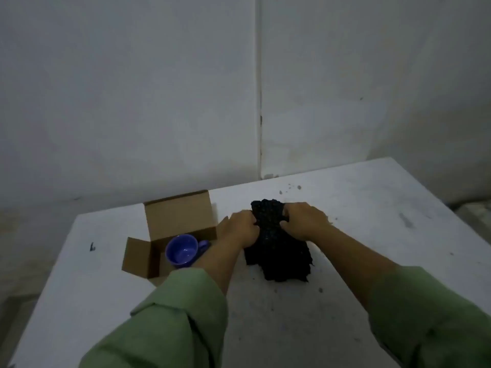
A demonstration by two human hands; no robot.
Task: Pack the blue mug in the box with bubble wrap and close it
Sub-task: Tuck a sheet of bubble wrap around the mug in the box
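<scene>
Both hands, left hand (240, 229) and right hand (305, 221), clenched on black bubble wrap (279, 251): soft, light, crushable anywhere. Blue mug (183, 251) upright in open cardboard box (178, 216); probably fragile, best gripped around body.

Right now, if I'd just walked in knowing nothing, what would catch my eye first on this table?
Probably the two hands, left hand and right hand, both gripping a crumpled black sheet of bubble wrap in the middle of the white table. Next, the bright blue mug sitting in the open cardboard box just to the left.
</scene>
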